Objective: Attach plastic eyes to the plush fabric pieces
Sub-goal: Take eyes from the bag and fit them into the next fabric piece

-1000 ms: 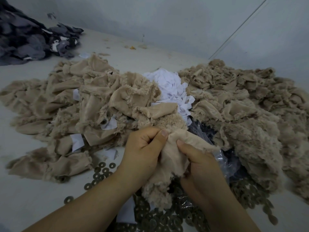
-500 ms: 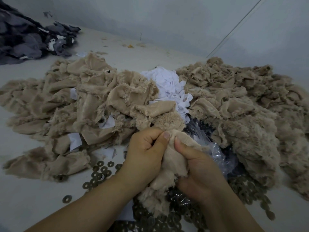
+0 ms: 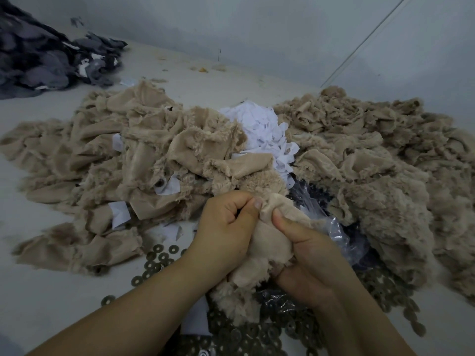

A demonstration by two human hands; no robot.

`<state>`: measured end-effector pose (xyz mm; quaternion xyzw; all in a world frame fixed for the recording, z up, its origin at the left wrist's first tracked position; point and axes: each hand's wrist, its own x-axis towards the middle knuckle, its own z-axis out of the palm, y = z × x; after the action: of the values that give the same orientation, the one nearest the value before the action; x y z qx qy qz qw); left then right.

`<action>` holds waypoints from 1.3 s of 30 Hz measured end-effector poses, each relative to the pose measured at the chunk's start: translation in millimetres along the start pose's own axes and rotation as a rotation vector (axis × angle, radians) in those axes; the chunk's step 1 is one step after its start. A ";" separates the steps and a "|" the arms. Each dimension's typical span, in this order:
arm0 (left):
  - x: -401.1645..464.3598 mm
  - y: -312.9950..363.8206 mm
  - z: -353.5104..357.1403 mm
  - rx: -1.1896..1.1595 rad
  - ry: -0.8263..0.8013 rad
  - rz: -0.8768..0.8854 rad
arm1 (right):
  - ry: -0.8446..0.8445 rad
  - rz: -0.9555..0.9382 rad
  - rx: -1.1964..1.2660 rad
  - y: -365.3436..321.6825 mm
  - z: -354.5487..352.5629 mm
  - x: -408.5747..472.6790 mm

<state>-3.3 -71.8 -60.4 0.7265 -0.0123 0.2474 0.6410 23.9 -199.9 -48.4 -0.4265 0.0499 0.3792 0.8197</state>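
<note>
Both my hands are bunched up on one tan plush piece [image 3: 267, 242] right in front of me. My left hand [image 3: 226, 227] has its fingers curled tight with the thumb pinching the top edge of the fabric, and my right hand [image 3: 308, 255] has its thumb pressed on the smooth backing side while the other fingers wrap underneath. I'm guessing there's an eye post being worked through the cloth between my thumbs, but honestly you can't see any plastic eye in there, the fabric hides it.

Progress-wise, hard to call. There's a big heap of plush pieces on my left [image 3: 123, 163] and another big heap on my right [image 3: 372, 160], and I can't tell from here which is the done pile and which is the to-do pile. A couple of dark dots show on the left heap that might be eyes, too small to be sure. Either way both piles are huge, so I'd say lots left.

Supplies are close: loose round washers [image 3: 159, 255] scattered on the table [image 3: 51, 291] just under my left wrist, loads more spread below and right of my hands, and a clear plastic bag [image 3: 341, 235] of dark bits just beside my right hand. White paper scraps [image 3: 259, 129] sit between the two heaps, and a grey fabric pile [image 3: 43, 55] is off in the far left corner
</note>
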 end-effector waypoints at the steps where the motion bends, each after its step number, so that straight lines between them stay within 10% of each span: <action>1: 0.3 1.0 0.6 0.002 -0.015 0.004 | -0.008 0.013 0.001 -0.1 -0.4 0.0; 15: 4.2 -6.6 0.1 -0.242 0.022 -0.260 | 0.045 -0.195 -0.029 13.0 6.7 7.3; 39: -6.0 -4.9 -1.8 -0.189 -0.011 -0.205 | 0.086 -0.142 -0.065 4.6 9.5 -5.3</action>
<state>-7.6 -71.1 -67.0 0.6618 0.0353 0.1742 0.7283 14.7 -194.4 -43.3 -0.4709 0.0422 0.3028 0.8275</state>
